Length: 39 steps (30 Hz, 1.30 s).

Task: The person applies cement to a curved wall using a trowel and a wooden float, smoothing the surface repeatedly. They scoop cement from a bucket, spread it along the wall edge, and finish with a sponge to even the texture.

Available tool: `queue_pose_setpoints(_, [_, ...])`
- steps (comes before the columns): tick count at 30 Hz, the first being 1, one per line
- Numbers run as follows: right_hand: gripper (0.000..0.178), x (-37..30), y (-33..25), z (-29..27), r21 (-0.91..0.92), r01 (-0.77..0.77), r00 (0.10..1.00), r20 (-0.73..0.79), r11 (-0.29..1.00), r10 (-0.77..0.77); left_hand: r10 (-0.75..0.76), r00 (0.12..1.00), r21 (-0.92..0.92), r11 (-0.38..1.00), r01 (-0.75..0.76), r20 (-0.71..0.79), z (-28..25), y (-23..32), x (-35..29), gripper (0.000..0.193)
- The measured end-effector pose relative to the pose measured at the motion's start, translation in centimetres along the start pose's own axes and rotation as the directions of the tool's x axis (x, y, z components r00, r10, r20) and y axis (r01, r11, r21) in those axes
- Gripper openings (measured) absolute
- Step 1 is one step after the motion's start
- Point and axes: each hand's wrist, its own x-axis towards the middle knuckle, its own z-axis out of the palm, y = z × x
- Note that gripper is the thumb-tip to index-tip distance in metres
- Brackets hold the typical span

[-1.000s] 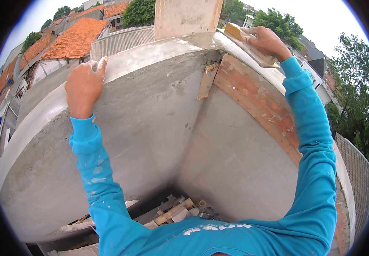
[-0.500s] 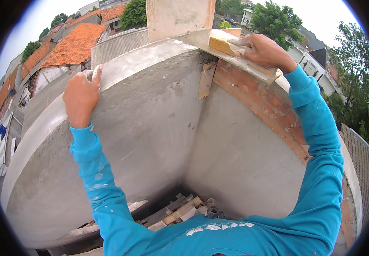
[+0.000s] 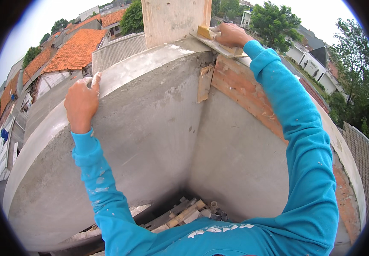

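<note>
My right hand (image 3: 231,35) grips the yellow handle of a flat wooden float (image 3: 215,43), which lies on the wet cement top of the parapet wall (image 3: 150,128) at the inner corner, right beside a plastered column (image 3: 173,17). My left hand (image 3: 82,102) rests on the wall's top edge farther left, fingers curled over the rim and smeared with cement. Both arms wear blue long sleeves.
A bare brick strip (image 3: 252,96) runs along the right-hand wall under its rim, with a small wooden batten (image 3: 204,83) at the corner. Wood scraps (image 3: 184,213) lie on the floor below. Beyond the wall are orange tiled roofs (image 3: 75,49) and trees (image 3: 355,72) far beneath.
My right hand has drawn the float leftward along the wall top, from the right-hand wall to the corner by the column. My left hand has stayed on the rim.
</note>
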Motion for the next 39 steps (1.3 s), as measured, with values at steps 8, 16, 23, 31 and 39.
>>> queue_pose_setpoints(8, [0.047,-7.2,-7.6,-4.6,0.206,0.207,0.977,-0.001,0.956,-0.212,-0.032,0.999,0.013,0.999,0.032,-0.006,0.4,-1.5,0.0,0.048])
queue_pose_setpoints(16, [0.048,-1.1,-0.1,-3.9,0.068,-0.093,0.996,0.023,0.993,0.092,0.006,1.0,-0.006,1.0,-0.006,-0.02,0.6,-0.8,0.1,0.049])
queue_pose_setpoints(23, [0.048,1.1,-4.9,0.2,0.053,0.029,0.997,0.067,0.998,-0.033,0.018,1.0,-0.033,0.999,-0.019,-0.024,0.8,-0.6,0.2,0.049])
queue_pose_setpoints(31, [0.042,-3.1,-4.8,-0.7,0.079,0.152,0.988,-0.029,0.985,-0.15,0.001,1.0,-0.047,0.999,-0.001,-0.007,0.7,-1.2,-0.1,0.048])
queue_pose_setpoints(39, [0.046,-2.4,-6.8,-1.1,0.066,0.207,0.978,-0.036,0.976,-0.205,-0.013,1.0,-0.039,0.999,0.013,-0.014,0.4,-1.0,-0.1,0.048])
